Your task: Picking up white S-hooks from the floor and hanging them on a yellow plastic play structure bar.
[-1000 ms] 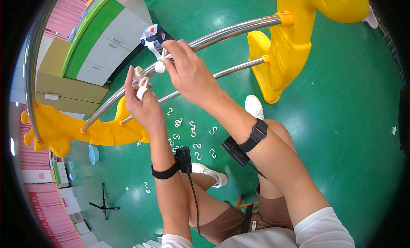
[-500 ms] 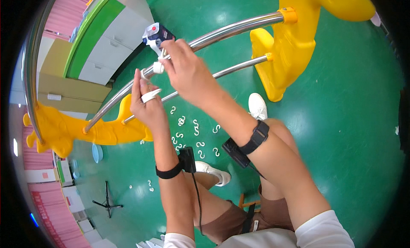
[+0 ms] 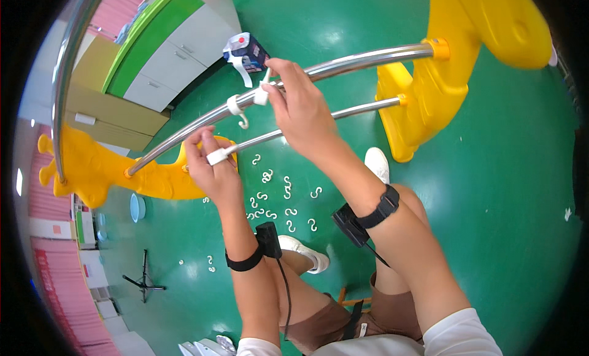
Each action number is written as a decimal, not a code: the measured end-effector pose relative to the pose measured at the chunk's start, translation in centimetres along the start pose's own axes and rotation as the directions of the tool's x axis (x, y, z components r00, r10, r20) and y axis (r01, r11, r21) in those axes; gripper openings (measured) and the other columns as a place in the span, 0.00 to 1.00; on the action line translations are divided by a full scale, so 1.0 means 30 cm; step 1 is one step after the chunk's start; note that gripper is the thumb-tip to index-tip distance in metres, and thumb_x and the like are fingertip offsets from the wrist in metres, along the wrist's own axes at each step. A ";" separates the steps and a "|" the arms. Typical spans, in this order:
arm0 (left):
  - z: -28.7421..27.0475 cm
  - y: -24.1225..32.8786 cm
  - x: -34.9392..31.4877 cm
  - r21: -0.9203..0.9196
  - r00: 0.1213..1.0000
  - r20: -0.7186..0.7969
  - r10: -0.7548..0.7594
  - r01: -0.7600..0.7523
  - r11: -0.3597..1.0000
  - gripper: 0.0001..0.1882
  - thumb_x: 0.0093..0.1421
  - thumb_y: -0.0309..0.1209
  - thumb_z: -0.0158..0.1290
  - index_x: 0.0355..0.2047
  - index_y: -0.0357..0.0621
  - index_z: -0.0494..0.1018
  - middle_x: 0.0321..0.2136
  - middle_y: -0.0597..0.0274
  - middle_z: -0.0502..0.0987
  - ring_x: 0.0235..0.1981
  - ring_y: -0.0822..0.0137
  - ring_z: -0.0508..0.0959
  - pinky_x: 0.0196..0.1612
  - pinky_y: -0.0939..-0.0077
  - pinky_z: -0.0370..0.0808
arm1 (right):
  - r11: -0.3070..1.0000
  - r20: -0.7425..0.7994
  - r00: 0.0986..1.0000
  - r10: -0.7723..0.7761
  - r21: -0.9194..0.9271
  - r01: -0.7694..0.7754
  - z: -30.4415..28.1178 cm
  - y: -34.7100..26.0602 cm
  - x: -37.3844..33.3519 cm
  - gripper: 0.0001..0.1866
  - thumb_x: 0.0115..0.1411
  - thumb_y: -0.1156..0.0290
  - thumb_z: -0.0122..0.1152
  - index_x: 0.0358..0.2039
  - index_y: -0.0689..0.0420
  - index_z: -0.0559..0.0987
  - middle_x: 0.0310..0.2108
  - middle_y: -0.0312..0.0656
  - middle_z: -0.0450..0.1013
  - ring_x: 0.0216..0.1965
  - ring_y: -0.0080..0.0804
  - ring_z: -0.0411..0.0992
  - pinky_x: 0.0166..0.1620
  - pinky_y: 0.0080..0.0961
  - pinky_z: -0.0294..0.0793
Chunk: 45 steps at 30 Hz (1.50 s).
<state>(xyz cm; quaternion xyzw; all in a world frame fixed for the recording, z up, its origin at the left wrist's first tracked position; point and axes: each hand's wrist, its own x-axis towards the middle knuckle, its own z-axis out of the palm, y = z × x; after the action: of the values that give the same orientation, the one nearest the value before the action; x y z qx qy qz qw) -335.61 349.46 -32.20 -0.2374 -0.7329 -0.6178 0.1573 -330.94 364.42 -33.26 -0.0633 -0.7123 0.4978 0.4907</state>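
My right hand [image 3: 300,107] is closed at the upper steel rail [image 3: 368,58], its thumb and fingers pinching a white plastic hook [image 3: 262,93] against the tube. Just left of it, another white hook [image 3: 234,104] hangs on the rail by its loop, its curved end pointing down. My left hand [image 3: 211,169] is below the rail, near the thinner lower bar [image 3: 362,110]. Its fingers are curled around a white plastic piece [image 3: 217,156]; its full shape is hidden.
Yellow animal-shaped end pieces [image 3: 423,104] carry the rails. Several white S-hooks [image 3: 291,212] lie scattered on the green floor [image 3: 491,233] beside my shoes. Beyond the rail stand a dark carton [image 3: 251,54] and green-and-white cabinets [image 3: 165,67]. A blue basin [image 3: 138,207] and a black stand [image 3: 144,279] are at left.
My left hand has let go of the hook on the rail and dropped lower; that hook now hangs freely. My right hand stays at the rail. The whole view has shifted slightly.
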 end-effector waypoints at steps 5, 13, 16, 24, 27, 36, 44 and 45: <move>-0.101 -0.069 0.004 -0.010 0.991 0.036 -0.126 0.127 0.992 0.14 0.70 0.35 0.44 0.29 0.41 0.70 0.18 0.74 0.63 0.18 0.84 0.60 0.20 0.86 0.54 | 1.000 0.169 0.985 -0.020 -0.018 0.023 0.003 -0.035 0.016 0.15 0.62 0.74 0.55 0.49 0.57 0.68 0.44 0.50 0.72 0.40 0.55 0.74 0.38 0.46 0.75; -0.169 -0.091 0.015 -0.191 0.983 0.104 -0.150 0.168 0.967 0.07 0.68 0.32 0.47 0.38 0.40 0.70 0.21 0.73 0.65 0.21 0.84 0.60 0.22 0.86 0.55 | 0.983 0.215 0.962 0.167 0.043 -0.180 0.066 -0.071 0.017 0.16 0.60 0.71 0.60 0.46 0.63 0.70 0.40 0.51 0.73 0.26 0.38 0.77 0.27 0.29 0.75; -0.155 -0.031 -0.004 -0.286 0.970 0.203 -0.132 0.187 0.940 0.08 0.68 0.30 0.47 0.45 0.42 0.69 0.19 0.75 0.63 0.20 0.84 0.59 0.21 0.86 0.54 | 0.760 0.341 0.840 0.422 0.371 -0.533 0.071 -0.146 -0.025 0.14 0.64 0.68 0.59 0.43 0.60 0.67 0.37 0.43 0.72 0.16 0.22 0.70 0.14 0.19 0.64; -0.119 0.047 -0.028 -0.323 0.887 0.448 -0.112 0.277 0.905 0.12 0.66 0.28 0.50 0.47 0.37 0.66 0.22 0.59 0.79 0.23 0.73 0.79 0.27 0.78 0.75 | 0.114 0.715 0.509 0.480 0.524 -0.844 0.082 -0.125 -0.141 0.11 0.68 0.63 0.52 0.42 0.57 0.69 0.35 0.37 0.71 0.17 0.20 0.67 0.16 0.14 0.61; -0.102 0.040 -0.028 -0.204 0.929 0.355 -0.107 0.189 0.961 0.10 0.65 0.27 0.51 0.45 0.36 0.69 0.22 0.61 0.79 0.23 0.79 0.74 0.26 0.81 0.71 | 0.174 0.703 0.503 0.503 0.488 -0.855 0.077 -0.139 -0.127 0.11 0.68 0.62 0.51 0.41 0.58 0.70 0.36 0.37 0.71 0.17 0.20 0.67 0.17 0.14 0.61; -0.049 -0.025 0.060 0.264 0.980 0.142 0.140 -0.174 0.949 0.08 0.65 0.31 0.50 0.41 0.40 0.69 0.15 0.51 0.73 0.18 0.49 0.75 0.20 0.59 0.67 | 0.649 0.366 0.702 0.611 0.278 -0.709 0.084 -0.112 -0.124 0.13 0.67 0.65 0.51 0.42 0.62 0.66 0.36 0.44 0.71 0.14 0.24 0.69 0.13 0.18 0.61; -0.015 -0.053 0.079 0.565 0.954 0.182 0.239 -0.300 0.768 0.10 0.66 0.32 0.49 0.45 0.45 0.68 0.17 0.54 0.75 0.21 0.48 0.77 0.22 0.57 0.68 | 0.755 0.265 0.755 0.600 0.124 -0.644 0.066 -0.101 -0.112 0.14 0.66 0.67 0.52 0.45 0.63 0.65 0.39 0.47 0.70 0.15 0.24 0.70 0.15 0.20 0.66; -0.012 -0.054 0.080 0.565 0.952 0.192 0.237 -0.305 0.767 0.10 0.66 0.32 0.49 0.45 0.45 0.68 0.17 0.54 0.75 0.21 0.48 0.77 0.22 0.57 0.68 | 0.828 0.240 0.814 0.529 0.066 -0.557 0.060 -0.112 -0.106 0.13 0.65 0.69 0.52 0.46 0.63 0.65 0.39 0.48 0.70 0.16 0.25 0.70 0.17 0.22 0.68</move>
<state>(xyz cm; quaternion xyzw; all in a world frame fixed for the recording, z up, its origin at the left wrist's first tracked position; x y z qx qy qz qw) -338.54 349.26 -32.23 -0.3137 -0.8533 -0.3171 0.2701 -329.35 359.73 -32.72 -0.1782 -0.6775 0.6674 0.2527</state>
